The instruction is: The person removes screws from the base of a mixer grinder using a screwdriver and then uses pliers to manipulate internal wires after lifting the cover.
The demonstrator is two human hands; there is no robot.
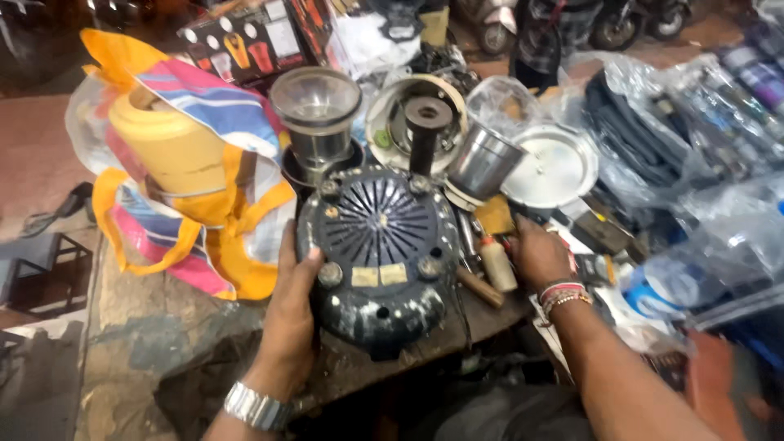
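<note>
Upturned black mixer base (382,245) gripped at its left edge by left hand (292,298) — right hand (535,253) just beside, curled among tools, hold unclear.

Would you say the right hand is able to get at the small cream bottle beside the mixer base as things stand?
Probably yes: the right hand rests just beside the small cream bottle, with nothing between them; the left hand holds the black mixer base clear of it.

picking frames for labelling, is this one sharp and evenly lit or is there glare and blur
Head view: the black motor base and left hand are fairly sharp; glare off the steel lid and plastic bags at right; the right hand is slightly soft; edges bend from the wide lens; bottom centre falls into shadow.
</note>
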